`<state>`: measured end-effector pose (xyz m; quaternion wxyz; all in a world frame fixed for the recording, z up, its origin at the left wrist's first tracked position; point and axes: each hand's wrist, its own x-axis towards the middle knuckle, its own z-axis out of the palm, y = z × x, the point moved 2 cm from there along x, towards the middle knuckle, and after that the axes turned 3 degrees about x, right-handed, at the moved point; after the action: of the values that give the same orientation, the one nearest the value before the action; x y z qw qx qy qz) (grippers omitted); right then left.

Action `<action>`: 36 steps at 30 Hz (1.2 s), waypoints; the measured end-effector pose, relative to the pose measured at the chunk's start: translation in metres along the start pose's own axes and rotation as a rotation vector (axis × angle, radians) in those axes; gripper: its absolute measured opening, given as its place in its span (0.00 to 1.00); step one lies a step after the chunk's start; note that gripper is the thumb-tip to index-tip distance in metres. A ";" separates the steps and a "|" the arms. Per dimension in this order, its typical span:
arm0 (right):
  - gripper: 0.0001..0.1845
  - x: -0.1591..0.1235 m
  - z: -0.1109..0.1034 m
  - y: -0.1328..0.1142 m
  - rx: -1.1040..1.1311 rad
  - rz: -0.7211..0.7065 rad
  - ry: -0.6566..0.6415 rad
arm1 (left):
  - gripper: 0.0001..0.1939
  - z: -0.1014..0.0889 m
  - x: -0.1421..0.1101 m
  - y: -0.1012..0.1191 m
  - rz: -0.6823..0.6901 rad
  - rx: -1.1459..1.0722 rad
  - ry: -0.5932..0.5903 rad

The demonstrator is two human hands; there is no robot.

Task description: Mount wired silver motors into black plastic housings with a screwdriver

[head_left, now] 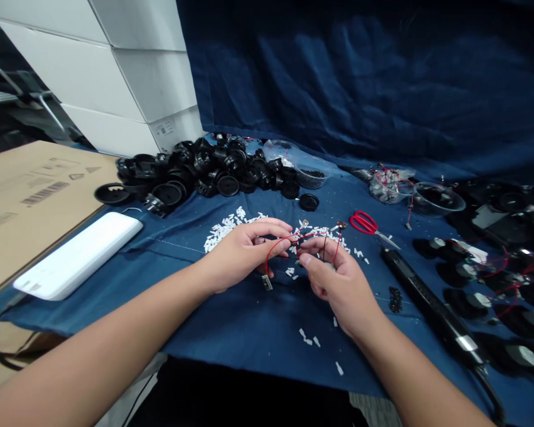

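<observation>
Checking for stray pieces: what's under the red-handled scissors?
The red-handled scissors lie on the blue cloth, with small white plastic pieces scattered to their left. Whatever lies directly beneath them is covered and can't be seen.

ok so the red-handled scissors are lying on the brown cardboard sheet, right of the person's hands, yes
No: the red-handled scissors lie on the blue cloth, not the brown cardboard sheet, and are right of the left hand and right hand, as the head view shows.
</observation>
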<state>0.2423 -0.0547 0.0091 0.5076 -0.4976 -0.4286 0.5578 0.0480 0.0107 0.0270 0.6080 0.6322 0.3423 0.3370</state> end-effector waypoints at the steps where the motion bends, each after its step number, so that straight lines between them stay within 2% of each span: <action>1: 0.20 0.000 0.000 0.001 -0.031 0.010 -0.003 | 0.15 0.000 0.000 0.000 -0.017 -0.026 -0.001; 4: 0.19 0.000 -0.001 0.002 -0.082 0.034 -0.023 | 0.14 0.002 -0.001 -0.001 -0.117 -0.177 -0.027; 7: 0.17 -0.001 -0.002 -0.001 -0.040 0.036 -0.028 | 0.13 0.003 -0.001 0.000 -0.219 -0.358 -0.025; 13: 0.14 -0.007 -0.004 -0.020 0.216 0.061 -0.090 | 0.08 0.000 -0.001 0.005 -0.205 -0.320 0.017; 15: 0.13 -0.008 -0.003 -0.024 0.292 0.107 -0.134 | 0.09 -0.001 -0.001 0.005 -0.181 -0.283 0.023; 18: 0.13 -0.008 -0.004 -0.023 0.267 0.101 -0.127 | 0.10 -0.001 -0.001 0.002 -0.118 -0.181 0.019; 24: 0.16 -0.006 -0.004 -0.012 -0.063 -0.076 0.039 | 0.12 0.000 0.000 -0.003 -0.006 0.050 -0.024; 27: 0.14 -0.006 -0.001 -0.013 -0.189 -0.117 0.069 | 0.10 0.000 0.000 -0.001 0.045 0.134 -0.024; 30: 0.12 -0.007 0.003 -0.018 -0.327 -0.166 0.095 | 0.08 0.002 0.000 0.002 0.159 0.285 -0.024; 33: 0.12 -0.008 0.005 -0.019 -0.338 -0.172 0.088 | 0.06 0.004 -0.001 0.005 0.280 0.430 -0.024; 36: 0.14 -0.009 0.005 -0.016 -0.284 -0.143 0.061 | 0.07 0.004 -0.003 0.008 0.272 0.435 -0.018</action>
<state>0.2390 -0.0615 0.0264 0.4833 -0.5492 -0.5219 0.4386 0.0503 0.0058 0.0350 0.4098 0.7912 0.3131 0.3287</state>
